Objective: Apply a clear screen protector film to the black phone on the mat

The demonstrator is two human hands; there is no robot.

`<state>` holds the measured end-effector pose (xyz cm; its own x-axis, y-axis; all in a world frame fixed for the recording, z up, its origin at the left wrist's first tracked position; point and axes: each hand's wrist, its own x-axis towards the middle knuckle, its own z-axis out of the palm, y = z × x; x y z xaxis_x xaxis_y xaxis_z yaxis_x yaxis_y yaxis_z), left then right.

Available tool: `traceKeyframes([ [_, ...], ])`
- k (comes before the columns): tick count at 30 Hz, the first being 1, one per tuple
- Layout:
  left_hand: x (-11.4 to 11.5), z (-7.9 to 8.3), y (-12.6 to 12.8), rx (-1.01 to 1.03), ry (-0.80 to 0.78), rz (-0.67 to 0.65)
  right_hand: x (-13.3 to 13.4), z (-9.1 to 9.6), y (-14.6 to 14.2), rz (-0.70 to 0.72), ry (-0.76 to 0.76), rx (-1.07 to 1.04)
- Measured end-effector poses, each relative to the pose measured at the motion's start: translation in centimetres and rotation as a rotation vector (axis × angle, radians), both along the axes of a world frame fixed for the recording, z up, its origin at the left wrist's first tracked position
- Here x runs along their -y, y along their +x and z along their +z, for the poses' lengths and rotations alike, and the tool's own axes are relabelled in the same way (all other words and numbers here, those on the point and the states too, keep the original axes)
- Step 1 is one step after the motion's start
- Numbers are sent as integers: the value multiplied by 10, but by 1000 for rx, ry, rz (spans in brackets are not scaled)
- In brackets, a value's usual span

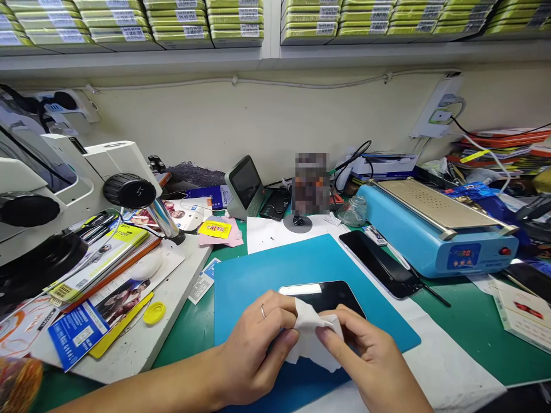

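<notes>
A white wipe (310, 338), crumpled and hanging down, is pinched between both hands. My left hand (262, 338), with a ring on one finger, grips its left side between thumb and fingers. On the other side my right hand (365, 350) has its thumb and fingers closed on the cloth. Behind the wipe a dark-screened phone (340, 293) lies flat on the blue mat (267, 269); the hands and wipe hide its near part. Whether the hands touch the phone I cannot tell.
A second phone (383, 267) lies right of the mat, near a blue heating machine (430, 241). A microscope (90, 178) and magazines (99, 269) crowd the left side. A small display device (245, 189) stands at the back, beneath a shelf (215, 63) of boxes.
</notes>
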<state>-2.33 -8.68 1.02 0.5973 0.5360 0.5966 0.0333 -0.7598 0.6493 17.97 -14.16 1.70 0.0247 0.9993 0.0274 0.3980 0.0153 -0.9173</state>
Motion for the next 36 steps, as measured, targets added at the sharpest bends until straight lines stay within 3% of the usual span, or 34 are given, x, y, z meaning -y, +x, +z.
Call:
traceKeyframes([
  [4,1,0,1,-18,-26,26,-1,4,8,-1,92,-138],
  [10,0,-2,2,-35,-68,66,3,11,7,46,-4,-275],
  [15,1,-1,2,-140,-153,142,10,20,6,-125,-54,-256],
  [17,2,-1,3,-216,-175,199,12,21,16,-287,43,-92],
  [20,2,-5,4,-334,-140,237,11,15,36,-447,393,368],
  [23,1,-10,6,-437,-95,251,6,1,48,-184,753,698],
  [25,0,-14,7,-483,-83,267,3,-9,45,44,867,821],
  [27,-1,-16,7,-507,-76,274,3,-17,38,146,881,911],
  [29,-1,-16,8,-511,-63,273,2,-21,31,162,850,978],
  [36,-3,-15,9,-498,-49,273,2,-22,37,81,714,1155],
])
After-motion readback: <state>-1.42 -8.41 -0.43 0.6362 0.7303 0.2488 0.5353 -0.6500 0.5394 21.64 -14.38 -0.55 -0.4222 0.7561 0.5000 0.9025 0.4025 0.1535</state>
